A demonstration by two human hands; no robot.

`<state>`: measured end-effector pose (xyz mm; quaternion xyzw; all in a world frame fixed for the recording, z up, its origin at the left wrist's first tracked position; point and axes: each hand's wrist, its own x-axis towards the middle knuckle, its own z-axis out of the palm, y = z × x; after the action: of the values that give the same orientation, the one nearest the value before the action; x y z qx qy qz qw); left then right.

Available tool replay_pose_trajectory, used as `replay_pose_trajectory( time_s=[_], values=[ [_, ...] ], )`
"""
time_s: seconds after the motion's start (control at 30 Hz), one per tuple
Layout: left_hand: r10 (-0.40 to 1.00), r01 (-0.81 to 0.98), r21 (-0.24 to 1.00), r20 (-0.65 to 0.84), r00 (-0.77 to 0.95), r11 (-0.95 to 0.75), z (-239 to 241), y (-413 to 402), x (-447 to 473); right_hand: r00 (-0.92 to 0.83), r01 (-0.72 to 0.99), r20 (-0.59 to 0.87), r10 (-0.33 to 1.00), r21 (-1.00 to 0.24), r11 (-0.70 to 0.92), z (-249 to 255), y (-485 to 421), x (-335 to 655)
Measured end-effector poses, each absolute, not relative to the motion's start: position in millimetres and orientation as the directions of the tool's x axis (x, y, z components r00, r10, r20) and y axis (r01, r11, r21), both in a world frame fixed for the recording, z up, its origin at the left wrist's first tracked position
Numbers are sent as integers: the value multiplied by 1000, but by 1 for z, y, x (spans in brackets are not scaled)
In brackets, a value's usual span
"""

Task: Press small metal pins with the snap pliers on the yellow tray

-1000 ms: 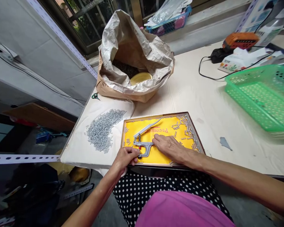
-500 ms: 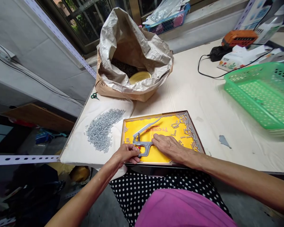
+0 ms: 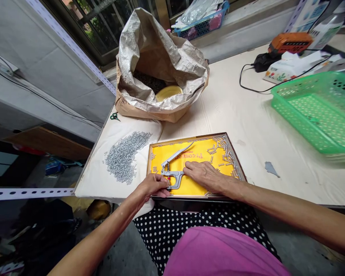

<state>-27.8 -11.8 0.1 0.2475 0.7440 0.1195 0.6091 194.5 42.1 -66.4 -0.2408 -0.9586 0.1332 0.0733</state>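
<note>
While the pliers [image 3: 172,170] lie flat on the yellow lining of the tray [image 3: 196,136] at the near edge of the table [image 3: 247,107], both hands work at them. The left hand [image 3: 153,186] has its fingers curled and drawn together at the head of the pliers; whether a small piece sits between the fingertips I cannot tell. The right hand [image 3: 202,175] is spread flat on the lining, its fingertips touching the lower handle. Loose metal pins [image 3: 225,153] lie along the tray's far and right sides. A bigger heap of pins [image 3: 126,153] rests on the white cloth [image 3: 103,180] just left of the tray.

To my eye, the work goes best if the right hand steadies the handle so the head does not swing. The left hand's fingertips should stay clear of the closing parts. Since the tray juts over the table edge toward the lap, pressing straight down seems wise, so it does not tip.
</note>
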Motion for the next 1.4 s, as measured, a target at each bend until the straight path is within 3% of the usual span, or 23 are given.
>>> replay_pose_trajectory(
  time_s=[0.23, 0.4, 0.6, 0.67, 0.73, 0.8, 0.87, 1.0, 1.17, 1.4],
  values=[
    [490, 222, 453, -858, -152, 863, -2, -10, -28, -814, 527, 145, 562, -220, 821, -38, 68, 191],
    [473, 230, 433, -866, -165, 872, -3, -8, -28, -827, 544, 11, 562, -235, 806, -30, 85, 183],
    [496, 326, 418, -843, -208, 848, 2, -10, -24, -826, 541, 7, 564, -274, 795, -27, 85, 182],
    [613, 531, 420, -746, -259, 736, 5, -15, -20, -825, 535, 18, 565, -298, 791, -29, 83, 183],
    [827, 779, 404, -504, -248, 479, 6, -21, -14, -824, 524, 37, 565, -328, 786, -31, 79, 184],
    [972, 924, 346, -215, -91, 163, 4, -24, -7, -823, 509, 65, 564, -357, 783, -34, 75, 185],
    [993, 956, 283, -63, 103, -81, 0, -20, -1, -818, 499, 96, 567, -371, 783, -37, 70, 185],
    [936, 937, 197, -148, 318, -287, -9, 2, 8, -805, 515, 105, 584, -366, 775, -39, 64, 186],
    [913, 938, 81, -213, 347, -338, -8, 17, 13, -769, 619, -8, 639, -256, 742, -29, 62, 193],
    [923, 938, 33, -166, 347, -346, -5, 12, 23, -796, 583, 67, 602, -185, 791, -36, 59, 201]
  ],
)
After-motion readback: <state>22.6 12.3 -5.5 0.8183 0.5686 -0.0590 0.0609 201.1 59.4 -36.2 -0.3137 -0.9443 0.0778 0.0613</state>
